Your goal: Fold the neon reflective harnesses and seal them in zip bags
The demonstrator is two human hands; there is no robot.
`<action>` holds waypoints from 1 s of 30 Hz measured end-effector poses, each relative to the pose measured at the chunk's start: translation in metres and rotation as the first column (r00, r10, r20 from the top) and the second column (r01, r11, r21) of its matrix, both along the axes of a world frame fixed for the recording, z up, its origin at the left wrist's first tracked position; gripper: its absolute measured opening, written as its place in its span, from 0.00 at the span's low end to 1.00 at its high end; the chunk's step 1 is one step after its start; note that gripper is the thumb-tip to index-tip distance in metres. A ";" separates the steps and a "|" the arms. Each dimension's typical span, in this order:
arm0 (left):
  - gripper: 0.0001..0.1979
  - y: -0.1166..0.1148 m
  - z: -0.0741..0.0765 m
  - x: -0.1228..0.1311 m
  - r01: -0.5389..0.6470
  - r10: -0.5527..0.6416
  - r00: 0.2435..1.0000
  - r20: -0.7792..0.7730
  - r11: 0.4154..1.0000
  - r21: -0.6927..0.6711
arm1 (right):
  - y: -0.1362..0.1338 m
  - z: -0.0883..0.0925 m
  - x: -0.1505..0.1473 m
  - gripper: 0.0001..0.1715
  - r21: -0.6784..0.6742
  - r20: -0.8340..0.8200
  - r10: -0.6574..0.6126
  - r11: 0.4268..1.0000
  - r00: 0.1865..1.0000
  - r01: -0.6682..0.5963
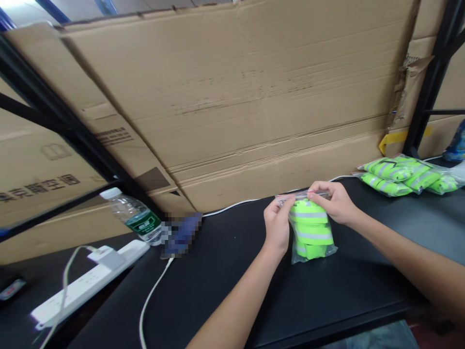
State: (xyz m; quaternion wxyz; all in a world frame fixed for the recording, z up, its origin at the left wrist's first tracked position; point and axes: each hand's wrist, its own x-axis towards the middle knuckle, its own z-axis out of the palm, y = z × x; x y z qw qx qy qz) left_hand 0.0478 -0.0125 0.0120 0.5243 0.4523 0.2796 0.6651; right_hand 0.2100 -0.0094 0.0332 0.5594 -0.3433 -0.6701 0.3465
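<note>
My left hand (278, 225) and my right hand (333, 202) both pinch the top edge of a clear zip-top plastic bag (315, 255), one at each side of its mouth. Inside the bag is a folded fluorescent yellow-green garment with grey reflective strips (310, 228), probably a safety vest. The bag stands upright on the black table (308, 310), its lower part resting on the surface. The zip strip (301, 195) runs between my fingers, and my fingertips hide parts of it.
Several similar bagged green items (403, 175) lie in a heap at the right. A plastic water bottle (134, 215), a pixelated object (180, 235) and a white power strip (87, 281) with a white cable (150, 295) sit to the left. A large cardboard sheet (218, 97) stands behind the table.
</note>
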 end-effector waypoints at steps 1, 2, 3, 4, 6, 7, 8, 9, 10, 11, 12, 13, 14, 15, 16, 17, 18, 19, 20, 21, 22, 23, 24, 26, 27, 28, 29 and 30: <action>0.08 0.001 0.000 0.000 -0.033 0.033 0.999 0.005 0.999 0.010 | 0.000 0.000 0.000 0.15 -0.007 -0.006 0.005 1.000 1.000 -0.005; 0.08 0.001 0.000 -0.001 -0.066 0.066 0.998 0.013 0.998 0.016 | 0.001 0.000 0.001 0.15 -0.015 -0.010 0.011 1.000 1.000 -0.012; 0.08 0.001 0.000 -0.001 -0.095 0.095 0.995 0.026 0.995 0.017 | 0.001 0.000 0.001 0.15 -0.024 -0.013 0.017 1.000 1.000 -0.017; 0.08 0.001 0.000 -0.002 -0.121 0.120 0.992 0.042 0.993 0.012 | 0.001 0.000 0.002 0.15 -0.033 -0.015 0.019 0.999 1.000 -0.020; 0.08 0.002 0.000 -0.003 -0.161 0.161 0.985 0.069 0.987 -0.012 | 0.002 0.000 0.003 0.15 -0.053 -0.022 0.014 0.998 1.000 -0.016; 0.09 0.003 0.000 -0.004 -0.181 0.183 0.980 0.075 0.983 -0.027 | 0.003 0.000 0.004 0.15 -0.064 -0.024 0.011 0.998 1.000 -0.013; 0.09 0.004 -0.001 -0.005 -0.201 0.204 0.976 0.076 0.978 -0.045 | 0.004 0.000 0.005 0.15 -0.074 -0.025 0.009 0.997 1.000 -0.010; 0.09 0.005 -0.001 -0.006 -0.221 0.225 0.972 0.069 0.974 -0.055 | 0.004 -0.001 0.005 0.15 -0.082 -0.025 0.006 0.997 1.000 -0.008; 0.09 0.007 -0.002 -0.007 -0.239 0.242 0.969 0.053 0.969 -0.055 | 0.005 -0.001 0.006 0.15 -0.085 -0.023 0.003 0.996 1.000 -0.005; 0.10 0.009 -0.003 -0.008 -0.252 0.254 0.967 0.030 0.967 -0.045 | 0.006 -0.001 0.007 0.16 -0.086 -0.019 -0.001 0.996 1.000 0.000; 0.10 0.011 -0.003 -0.009 -0.261 0.261 0.965 0.004 0.965 -0.024 | 0.007 -0.002 0.007 0.16 -0.084 -0.015 -0.006 0.996 1.000 0.005; 0.10 0.013 -0.004 -0.011 -0.266 0.266 0.964 -0.020 0.964 0.002 | 0.008 -0.002 0.008 0.16 -0.082 -0.011 -0.011 0.997 1.000 0.010; 0.10 0.015 -0.005 -0.011 -0.270 0.271 0.962 -0.040 0.963 0.029 | 0.009 -0.002 0.008 0.16 -0.081 -0.006 -0.013 0.997 1.000 0.013; 0.10 0.016 -0.005 -0.012 -0.273 0.276 0.960 -0.056 0.961 0.052 | 0.010 -0.003 0.009 0.16 -0.082 -0.001 -0.015 0.997 1.000 0.015; 0.10 0.016 -0.006 -0.013 -0.275 0.280 0.958 -0.070 0.959 0.071 | 0.010 -0.003 0.009 0.16 -0.084 0.003 -0.015 0.996 1.000 0.015; 0.10 0.016 -0.006 -0.013 -0.277 0.284 0.955 -0.084 0.957 0.090 | 0.010 -0.003 0.009 0.16 -0.086 0.004 -0.015 0.996 1.000 0.015; 0.11 0.015 -0.006 -0.013 -0.276 0.287 0.953 -0.099 0.955 0.109 | 0.010 -0.003 0.009 0.16 -0.089 0.004 -0.014 0.996 1.000 0.014; 0.11 0.015 -0.006 -0.013 -0.271 0.285 0.952 -0.110 0.954 0.124 | 0.010 -0.003 0.009 0.16 -0.092 0.002 -0.011 0.996 1.000 0.011; 0.12 0.014 -0.005 -0.013 -0.261 0.277 0.954 -0.118 0.956 0.134 | 0.010 -0.002 0.008 0.16 -0.095 -0.002 -0.007 0.995 1.000 0.006; 0.12 0.014 -0.005 -0.014 -0.247 0.264 0.957 -0.123 0.959 0.139 | 0.009 -0.002 0.008 0.16 -0.097 -0.006 -0.001 0.995 1.000 0.001; 0.12 0.014 -0.005 -0.014 -0.229 0.247 0.961 -0.128 0.963 0.141 | 0.008 -0.002 0.008 0.16 -0.098 -0.010 0.005 0.995 1.000 -0.006; 0.11 0.014 -0.005 -0.014 -0.210 0.228 0.964 -0.133 0.968 0.140 | 0.008 -0.002 0.007 0.16 -0.099 -0.013 0.009 0.995 1.000 -0.010; 0.11 0.014 -0.004 -0.015 -0.192 0.211 0.968 -0.139 0.972 0.138 | 0.007 -0.002 0.007 0.16 -0.098 -0.016 0.011 0.995 1.000 -0.013; 0.11 0.014 -0.003 -0.015 -0.168 0.189 0.969 -0.157 0.976 0.135 | 0.007 -0.002 0.007 0.16 -0.095 -0.016 0.009 0.995 1.000 -0.011; 0.11 0.014 -0.003 -0.015 -0.161 0.183 0.969 -0.165 0.977 0.137 | 0.007 -0.002 0.007 0.16 -0.094 -0.014 0.007 0.996 1.000 -0.008; 0.11 0.014 -0.002 -0.015 -0.157 0.181 0.968 -0.175 0.977 0.142 | 0.008 -0.002 0.008 0.16 -0.092 -0.013 0.004 0.996 1.000 -0.005; 0.12 0.013 -0.001 -0.014 -0.159 0.186 0.965 -0.185 0.976 0.151 | 0.008 -0.003 0.008 0.16 -0.090 -0.014 0.002 0.996 1.000 -0.003; 0.13 0.012 -0.001 -0.013 -0.166 0.197 0.960 -0.197 0.972 0.164 | 0.009 -0.003 0.008 0.17 -0.089 -0.014 0.001 0.996 1.000 -0.002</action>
